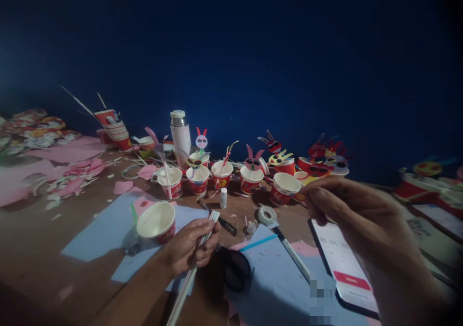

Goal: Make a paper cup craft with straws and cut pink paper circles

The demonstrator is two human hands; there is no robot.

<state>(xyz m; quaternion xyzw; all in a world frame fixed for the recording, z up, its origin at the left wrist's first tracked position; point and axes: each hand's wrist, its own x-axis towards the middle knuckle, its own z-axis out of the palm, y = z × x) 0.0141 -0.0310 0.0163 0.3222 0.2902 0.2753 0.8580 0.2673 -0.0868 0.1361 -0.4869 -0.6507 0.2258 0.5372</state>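
Note:
My left hand (193,244) is closed around a bundle of long, thin white straws (184,292), which slant up from the bottom edge. A white paper cup (156,222) with a red outside stands just left of that hand. My right hand (361,224) is raised at the right with thumb and forefinger pinched together. Whether anything is between those fingers is too small to make out. Under it lies a lit phone (342,268). Black-handled scissors (235,268) rest between my hands, partly in shadow.
Several red-and-white cups (249,179) with paper bunny faces line the back, near a white thermos (181,138). A tape roll (267,215), a pen (292,253) and blue paper (275,282) lie in front. Pink paper scraps (79,176) and stacked cups (117,133) are left.

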